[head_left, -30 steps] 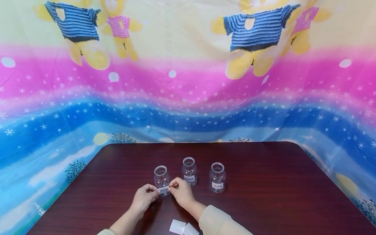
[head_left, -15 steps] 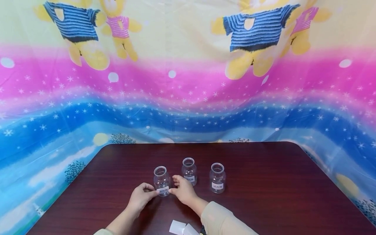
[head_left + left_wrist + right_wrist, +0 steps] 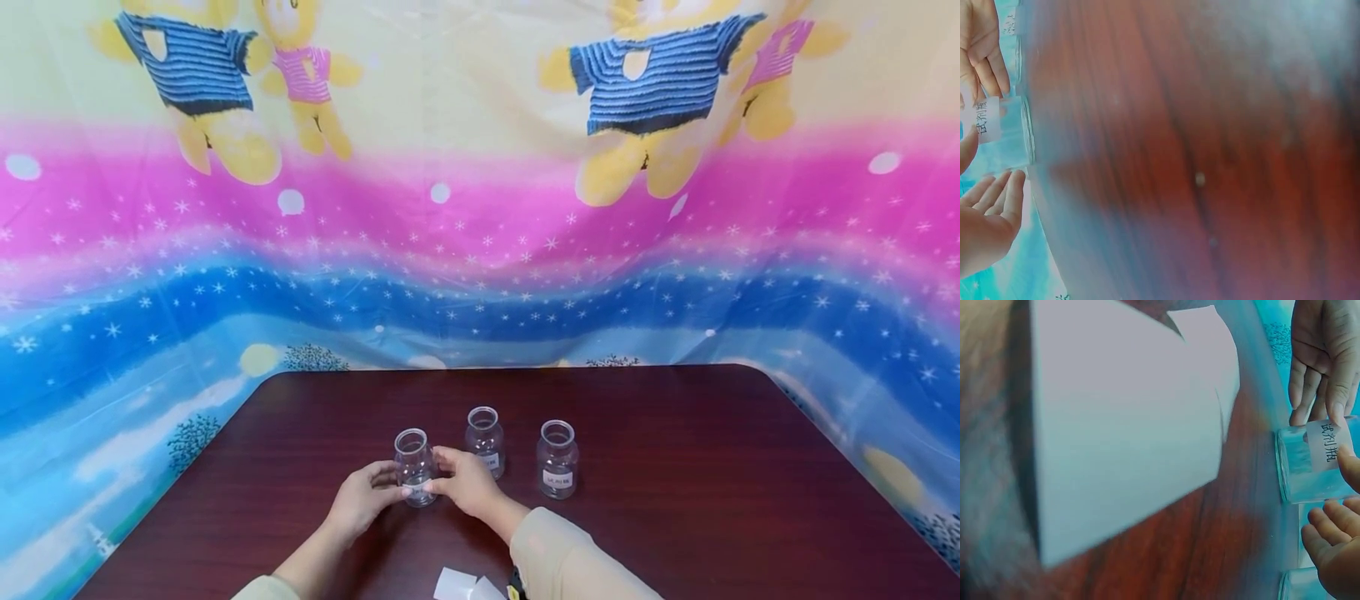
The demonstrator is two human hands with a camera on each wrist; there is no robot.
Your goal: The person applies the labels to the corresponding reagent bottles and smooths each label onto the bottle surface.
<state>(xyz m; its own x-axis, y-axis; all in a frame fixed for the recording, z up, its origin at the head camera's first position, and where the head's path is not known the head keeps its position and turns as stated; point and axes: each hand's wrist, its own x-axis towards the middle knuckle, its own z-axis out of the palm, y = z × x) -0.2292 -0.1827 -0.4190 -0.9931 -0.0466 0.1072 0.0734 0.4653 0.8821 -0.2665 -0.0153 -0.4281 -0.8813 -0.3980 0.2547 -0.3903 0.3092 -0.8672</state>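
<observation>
A clear reagent bottle [image 3: 412, 463] stands upright on the table, with a white label [image 3: 1320, 445] printed in Chinese characters on its front. My left hand [image 3: 362, 502] holds it from the left, the thumb pressing one end of the label. From the other side my right hand [image 3: 471, 485] holds it too, its thumb on the label's right end. In both wrist views the other fingers stretch along the bottle's sides. The thumbs cover part of the label in the head view.
Two more labelled clear bottles stand close by: one behind [image 3: 483, 435], partly hidden by my right hand, and one to the right [image 3: 557, 458]. White paper pieces [image 3: 455, 583] lie near the front of the dark wooden table [image 3: 675, 517]. A printed cloth [image 3: 480, 208] hangs behind.
My fingers pinched the label's ends a second ago; now my thumbs press it against the bottle. The other fingers have spread round the bottle's sides.
</observation>
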